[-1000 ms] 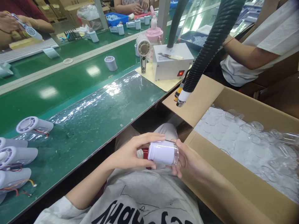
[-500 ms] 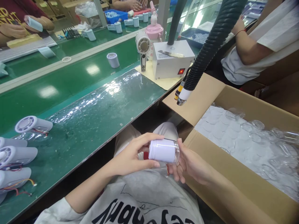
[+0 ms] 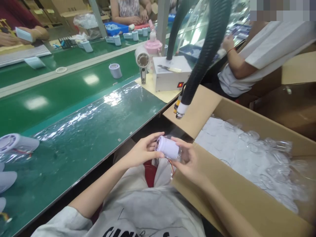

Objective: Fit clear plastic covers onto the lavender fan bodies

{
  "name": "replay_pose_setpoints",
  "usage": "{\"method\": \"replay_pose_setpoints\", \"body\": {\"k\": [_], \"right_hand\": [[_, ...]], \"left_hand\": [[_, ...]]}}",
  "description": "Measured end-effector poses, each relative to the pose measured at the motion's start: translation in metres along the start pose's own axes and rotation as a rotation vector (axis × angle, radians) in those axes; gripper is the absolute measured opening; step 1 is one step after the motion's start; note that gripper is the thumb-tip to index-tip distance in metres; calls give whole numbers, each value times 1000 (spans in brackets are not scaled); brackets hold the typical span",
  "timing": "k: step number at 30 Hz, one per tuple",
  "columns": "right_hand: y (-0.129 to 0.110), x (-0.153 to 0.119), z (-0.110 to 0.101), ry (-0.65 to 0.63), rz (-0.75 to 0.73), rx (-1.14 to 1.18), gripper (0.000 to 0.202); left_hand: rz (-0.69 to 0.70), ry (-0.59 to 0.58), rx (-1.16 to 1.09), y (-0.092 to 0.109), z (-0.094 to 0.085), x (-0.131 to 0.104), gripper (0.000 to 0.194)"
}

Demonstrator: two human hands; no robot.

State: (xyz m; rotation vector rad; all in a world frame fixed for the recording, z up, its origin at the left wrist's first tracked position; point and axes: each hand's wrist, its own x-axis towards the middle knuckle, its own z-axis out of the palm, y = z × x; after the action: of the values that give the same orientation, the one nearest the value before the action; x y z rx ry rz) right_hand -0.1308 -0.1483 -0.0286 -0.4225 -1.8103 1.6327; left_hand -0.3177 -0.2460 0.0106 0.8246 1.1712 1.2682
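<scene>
Above my lap, both hands hold a white cylindrical fan housing (image 3: pixel 168 147), tilted so that its vented end shows on the left. Thin coloured wires (image 3: pixel 172 167) with a small plug hang beneath it. Clear plastic shows around the housing, but its exact outline is hard to make out. My left hand (image 3: pixel 142 151) is closed around the left end, thumb below and fingers behind. My right hand (image 3: pixel 189 161) grips the right end, its fingers over the top and its thumb underneath.
Right of my lap stands an open cardboard box (image 3: pixel 209 171) of clear plastic covers (image 3: pixel 276 158). A black hose nozzle (image 3: pixel 181 111) hangs over its flap. More white housings (image 3: pixel 21 144) stand at the bench's left. Behind are a white machine (image 3: pixel 170 74), a handheld fan (image 3: pixel 142 62) and co-workers.
The housing has turned, bringing its vented end into view. My right hand has shifted from beneath to grip its right end. The whole view has swung a little to the right.
</scene>
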Motion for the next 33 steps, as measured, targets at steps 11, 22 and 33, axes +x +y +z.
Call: {"method": "replay_pose_setpoints", "body": {"k": [11,22,33], "right_hand": [[32,59,-35,1,149,249,57],[-18,22,-10,-301,490,397,55],[-11,13,-1,-293,489,-53,73]], "left_hand": [[43,-86,65,8,-19,81,68],[-52,-201,108,11,-21,-13,73],[-248,92,187,-10,-15,-32,56]]}}
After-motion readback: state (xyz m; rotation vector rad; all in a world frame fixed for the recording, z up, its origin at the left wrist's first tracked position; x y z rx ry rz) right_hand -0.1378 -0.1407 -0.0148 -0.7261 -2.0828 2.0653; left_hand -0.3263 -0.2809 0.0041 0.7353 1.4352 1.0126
